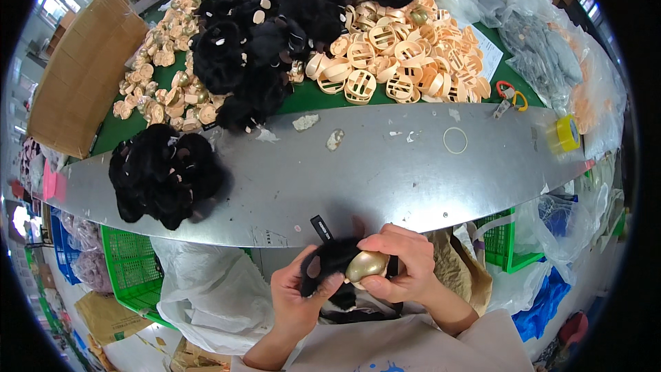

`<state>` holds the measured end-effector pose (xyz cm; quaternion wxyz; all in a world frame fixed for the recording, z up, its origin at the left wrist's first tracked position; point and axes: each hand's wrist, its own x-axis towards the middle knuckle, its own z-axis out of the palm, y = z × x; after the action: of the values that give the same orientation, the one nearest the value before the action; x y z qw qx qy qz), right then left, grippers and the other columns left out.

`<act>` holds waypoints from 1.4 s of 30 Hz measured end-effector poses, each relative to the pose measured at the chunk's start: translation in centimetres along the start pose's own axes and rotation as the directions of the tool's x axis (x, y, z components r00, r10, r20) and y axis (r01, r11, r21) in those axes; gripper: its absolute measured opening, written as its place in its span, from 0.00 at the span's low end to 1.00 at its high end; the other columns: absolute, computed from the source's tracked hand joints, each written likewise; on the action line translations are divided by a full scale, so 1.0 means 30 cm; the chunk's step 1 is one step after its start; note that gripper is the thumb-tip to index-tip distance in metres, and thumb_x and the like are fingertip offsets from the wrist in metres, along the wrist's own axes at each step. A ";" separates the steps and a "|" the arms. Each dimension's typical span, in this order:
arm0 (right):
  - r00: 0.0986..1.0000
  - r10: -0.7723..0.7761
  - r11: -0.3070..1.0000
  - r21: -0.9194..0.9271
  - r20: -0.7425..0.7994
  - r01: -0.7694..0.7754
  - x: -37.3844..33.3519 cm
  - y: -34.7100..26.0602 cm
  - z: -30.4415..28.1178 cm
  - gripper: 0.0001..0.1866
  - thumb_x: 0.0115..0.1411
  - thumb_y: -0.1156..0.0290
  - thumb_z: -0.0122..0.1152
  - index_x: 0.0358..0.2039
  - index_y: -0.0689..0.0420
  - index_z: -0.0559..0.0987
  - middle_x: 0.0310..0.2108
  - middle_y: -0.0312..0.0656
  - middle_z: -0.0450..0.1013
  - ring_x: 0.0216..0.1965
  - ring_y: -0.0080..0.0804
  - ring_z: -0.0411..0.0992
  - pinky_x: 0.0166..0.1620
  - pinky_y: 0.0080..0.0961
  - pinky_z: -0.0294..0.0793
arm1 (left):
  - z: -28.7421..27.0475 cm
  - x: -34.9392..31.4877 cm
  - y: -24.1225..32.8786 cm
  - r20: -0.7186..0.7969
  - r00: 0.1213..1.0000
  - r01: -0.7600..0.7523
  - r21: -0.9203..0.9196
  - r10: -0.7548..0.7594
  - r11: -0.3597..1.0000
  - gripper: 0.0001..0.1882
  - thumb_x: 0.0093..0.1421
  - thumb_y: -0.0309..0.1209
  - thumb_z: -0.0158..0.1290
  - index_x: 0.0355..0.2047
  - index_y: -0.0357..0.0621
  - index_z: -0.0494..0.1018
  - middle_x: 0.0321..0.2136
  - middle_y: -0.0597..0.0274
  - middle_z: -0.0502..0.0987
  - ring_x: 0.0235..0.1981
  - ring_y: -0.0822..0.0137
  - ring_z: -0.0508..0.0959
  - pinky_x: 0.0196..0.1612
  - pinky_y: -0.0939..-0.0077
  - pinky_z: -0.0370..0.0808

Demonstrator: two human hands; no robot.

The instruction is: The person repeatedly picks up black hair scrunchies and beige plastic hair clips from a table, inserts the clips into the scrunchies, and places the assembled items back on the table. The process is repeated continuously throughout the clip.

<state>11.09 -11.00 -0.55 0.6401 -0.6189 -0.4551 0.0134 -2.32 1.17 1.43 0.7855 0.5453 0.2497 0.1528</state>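
Note:
Just off the table's near edge, my left hand (295, 291) is closed on a small black plush piece (332, 259) with rounded, brownish ear-like flaps and a black tag (321, 228). My right hand (407, 266) grips a shiny gold, rounded shell-like part (367, 266) between thumb and fingers. That gold part sits against the opening of the plush piece; whether it is partly inside, I cannot tell. A pile of similar black plush pieces (165, 176) lies on the table to the left.
Across the grey metal table (344, 186), a green surface bears a black plush heap (275, 34), peach plastic parts (392, 55) and small gold-and-peach parts (182, 93). Scissors (509, 96) and yellow tape (568, 133) lie at right. A cardboard box (82, 72) stands left; green crates (131, 269) sit below.

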 end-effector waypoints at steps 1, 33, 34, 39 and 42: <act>1.000 -0.001 1.000 -0.018 -0.022 0.001 0.000 0.001 0.002 0.20 0.50 0.65 0.71 0.39 0.64 0.79 0.20 0.38 0.72 0.17 0.28 0.65 0.21 0.21 0.62 | 0.002 0.000 0.002 -0.014 1.000 0.005 -0.009 -0.005 1.000 0.09 0.58 0.22 0.59 0.39 0.33 0.76 0.30 0.71 0.73 0.32 0.79 0.68 0.35 0.86 0.65; 0.798 0.449 0.790 0.239 0.403 -0.565 -0.002 0.002 -0.157 0.34 0.50 0.64 0.74 0.55 0.60 0.71 0.42 0.37 0.68 0.47 0.27 0.68 0.50 0.24 0.68 | 0.014 0.050 -0.018 0.261 0.950 -0.202 0.085 0.174 0.976 0.13 0.56 0.17 0.59 0.39 0.37 0.68 0.41 0.60 0.74 0.38 0.76 0.72 0.42 0.82 0.70; 0.744 0.471 0.646 0.389 0.474 -0.657 -0.028 0.020 -0.146 0.35 0.50 0.64 0.74 0.56 0.60 0.70 0.44 0.37 0.68 0.49 0.26 0.67 0.53 0.24 0.67 | 0.029 0.046 -0.003 0.232 0.971 -0.081 0.069 0.063 0.994 0.14 0.53 0.21 0.62 0.37 0.39 0.68 0.39 0.59 0.73 0.37 0.73 0.71 0.44 0.79 0.67; 0.537 0.418 0.118 0.542 0.732 -0.832 -0.091 0.039 -0.123 0.41 0.46 0.66 0.78 0.58 0.60 0.65 0.49 0.33 0.68 0.52 0.22 0.66 0.57 0.22 0.63 | 0.008 0.043 -0.017 0.344 0.936 -0.081 0.004 0.074 0.997 0.11 0.58 0.23 0.58 0.37 0.36 0.67 0.40 0.56 0.73 0.37 0.72 0.71 0.42 0.79 0.67; 0.530 0.440 0.066 0.563 0.725 -0.824 -0.084 0.024 -0.109 0.40 0.46 0.65 0.78 0.56 0.59 0.66 0.49 0.32 0.68 0.52 0.21 0.66 0.55 0.21 0.64 | 0.003 0.041 -0.020 0.356 0.930 -0.112 0.027 0.095 0.993 0.11 0.58 0.24 0.58 0.38 0.36 0.68 0.41 0.55 0.72 0.38 0.72 0.71 0.43 0.79 0.67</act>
<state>11.95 -14.84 -1.96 0.6810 -0.3074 -0.1562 0.6460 -1.28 1.52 0.61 0.7955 0.5944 0.0789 0.0874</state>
